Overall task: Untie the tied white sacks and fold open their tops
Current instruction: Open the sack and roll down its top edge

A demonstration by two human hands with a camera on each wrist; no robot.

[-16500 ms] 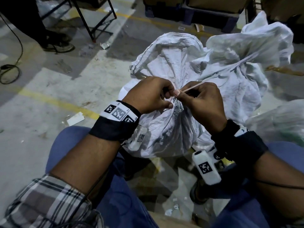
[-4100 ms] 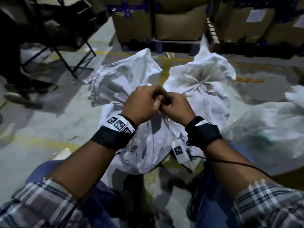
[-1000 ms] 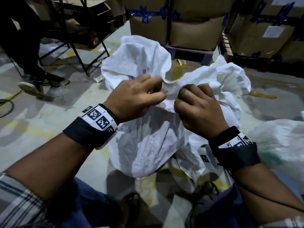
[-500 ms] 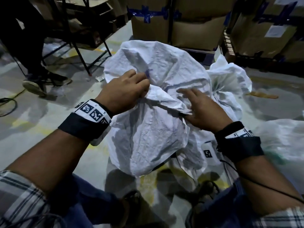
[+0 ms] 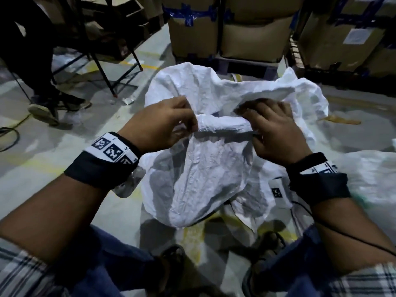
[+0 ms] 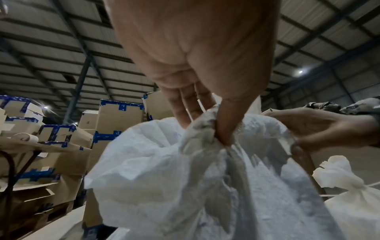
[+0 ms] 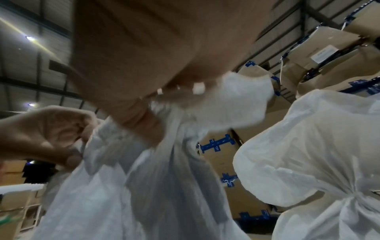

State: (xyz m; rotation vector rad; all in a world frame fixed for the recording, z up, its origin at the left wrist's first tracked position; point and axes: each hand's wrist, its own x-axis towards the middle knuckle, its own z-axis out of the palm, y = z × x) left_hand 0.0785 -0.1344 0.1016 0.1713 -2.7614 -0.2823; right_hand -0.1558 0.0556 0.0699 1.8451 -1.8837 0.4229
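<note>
Now both hands — left hand [image 5: 165, 125], right hand [image 5: 276, 133] — grip sack [image 5: 199, 174] rim

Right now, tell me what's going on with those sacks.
A seated person is working on a crumpled white woven sack standing on the floor. The left hand and right hand each grip its rolled top edge, folding it open. Beside it, another white sack is tied shut.
</note>
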